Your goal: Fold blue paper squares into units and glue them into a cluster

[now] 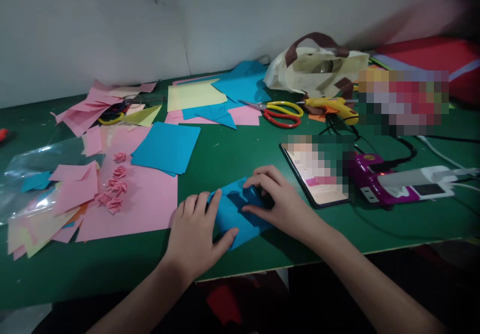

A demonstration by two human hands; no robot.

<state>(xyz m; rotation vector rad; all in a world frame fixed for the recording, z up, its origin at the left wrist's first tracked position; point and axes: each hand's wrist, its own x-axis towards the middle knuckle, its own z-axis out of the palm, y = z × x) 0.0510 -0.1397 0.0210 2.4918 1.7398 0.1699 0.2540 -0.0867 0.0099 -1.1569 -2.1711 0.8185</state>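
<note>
A blue sheet of paper (232, 213) lies on the green table near its front edge, with both hands on it. My left hand (195, 231) rests at the paper's left side, thumb spread from the fingers, and touches the sheet from above. Over the right part of the paper is my right hand (281, 199); its fingers are bent, with a gap between thumb and forefinger. Part of the sheet is hidden beneath this hand. A stack of blue paper squares (167, 146) sits beyond my left hand, partly on a large pink sheet (150, 209).
Several folded pink paper roses (116, 189) lie on the pink sheet. Paper scraps (77, 186) cover the left side. Scissors (283, 114), a yellow glue gun (332, 108) and a cloth bag (285, 76) are at the back. A phone (318, 189) and a purple power strip (369, 181) with cables stand right.
</note>
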